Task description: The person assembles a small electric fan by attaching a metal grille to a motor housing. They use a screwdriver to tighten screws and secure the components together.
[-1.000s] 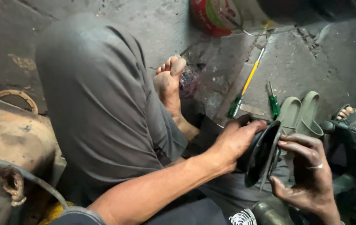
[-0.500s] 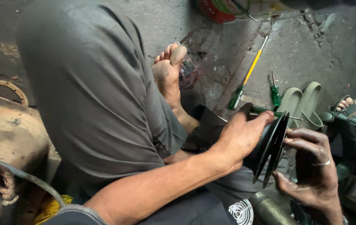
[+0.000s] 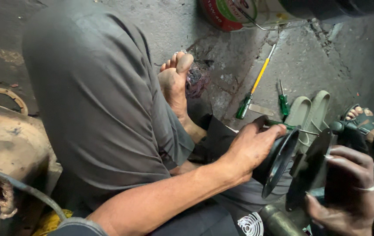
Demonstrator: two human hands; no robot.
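The left hand (image 3: 252,146) is cupped over the back of a dark round flanged part (image 3: 278,164), fingers curled along its upper edge and thumb below, so it grips the piece firmly. The right hand (image 3: 348,192) is partly spread, with a ring on one finger; its fingertips press on the rim of a flat dark disc (image 3: 311,168), which stands on edge just beside the flanged part, with a narrow gap between the two. Whether a shaft joins them cannot be made out, since the space between is in shadow.

Just below the hands lie a grey cylindrical body (image 3: 278,220) and a small white fan grille (image 3: 251,225), both cut off by the lower edge. Beyond the hands, on the concrete floor (image 3: 318,61), lie a yellow-shafted screwdriver (image 3: 257,83), a short green screwdriver (image 3: 284,101) and a pair of pale green sandals (image 3: 309,111). To the right of the right hand, another person's foot in a dark sandal (image 3: 364,120) shows only in part.

Left of the left hand, the person's bent leg in grey trousers (image 3: 95,100) hides much of the floor, with a bare foot (image 3: 174,85) beyond it. A rusty metal housing (image 3: 7,144) sits at the far left, cut off.
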